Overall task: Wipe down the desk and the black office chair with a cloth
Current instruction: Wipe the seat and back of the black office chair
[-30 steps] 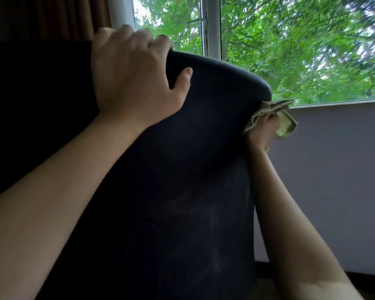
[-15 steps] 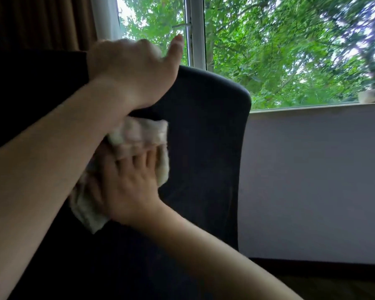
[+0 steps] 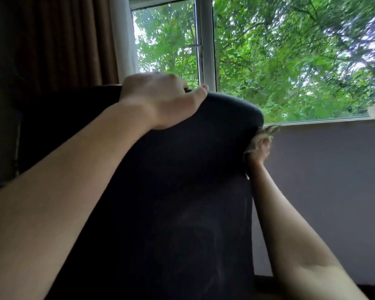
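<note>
The black office chair's backrest (image 3: 178,191) fills the middle of the view, seen from behind. My left hand (image 3: 160,100) grips its top edge, fingers curled over the far side and thumb lying on the near face. My right hand (image 3: 259,151) is at the backrest's upper right edge, mostly hidden behind it, holding a pale cloth (image 3: 265,133) against that edge. Only a blurred strip of the cloth shows. The desk is out of view.
A window (image 3: 206,44) with green trees behind it lies straight ahead. A brown curtain (image 3: 63,40) hangs at the left. A grey wall (image 3: 333,180) under the sill stands to the right of the chair, with a dark skirting strip low down.
My right hand has carried the cloth from the backrest's near face to its upper right edge. My left thumb has come down onto the backrest and the hand grips the top again.
</note>
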Action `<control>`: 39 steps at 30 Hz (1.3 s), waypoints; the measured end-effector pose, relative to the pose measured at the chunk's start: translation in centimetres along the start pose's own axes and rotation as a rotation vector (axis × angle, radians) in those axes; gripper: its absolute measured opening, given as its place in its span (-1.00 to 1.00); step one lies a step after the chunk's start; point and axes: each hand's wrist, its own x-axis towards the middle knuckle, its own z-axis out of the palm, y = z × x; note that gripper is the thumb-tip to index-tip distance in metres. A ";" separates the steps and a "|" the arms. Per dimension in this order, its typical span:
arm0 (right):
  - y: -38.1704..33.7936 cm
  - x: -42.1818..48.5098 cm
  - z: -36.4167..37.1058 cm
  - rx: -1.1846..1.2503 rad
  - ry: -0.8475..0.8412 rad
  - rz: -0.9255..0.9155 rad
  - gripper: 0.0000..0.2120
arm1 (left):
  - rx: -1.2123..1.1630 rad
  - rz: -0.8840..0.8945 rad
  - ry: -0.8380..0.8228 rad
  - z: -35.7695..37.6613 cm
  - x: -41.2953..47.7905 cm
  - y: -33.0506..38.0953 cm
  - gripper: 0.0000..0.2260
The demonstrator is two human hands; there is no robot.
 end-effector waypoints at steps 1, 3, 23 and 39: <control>0.3 0.2 -0.2 0.089 -0.019 0.065 -0.36 | 0.007 0.004 0.015 0.1 0.0 0.0 -0.44; 0.8 0.0 0.1 0.100 -0.077 0.062 -0.38 | 0.009 0.011 0.038 0.2 -0.1 -0.1 -0.46; -2.6 -2.7 -1.6 0.037 0.045 0.107 -0.56 | -0.165 -0.119 0.236 -0.2 -2.9 -3.1 -0.53; 7.2 -11.3 0.1 -0.015 0.228 0.121 -0.45 | -0.232 -0.127 0.464 1.5 -4.5 -7.5 -0.54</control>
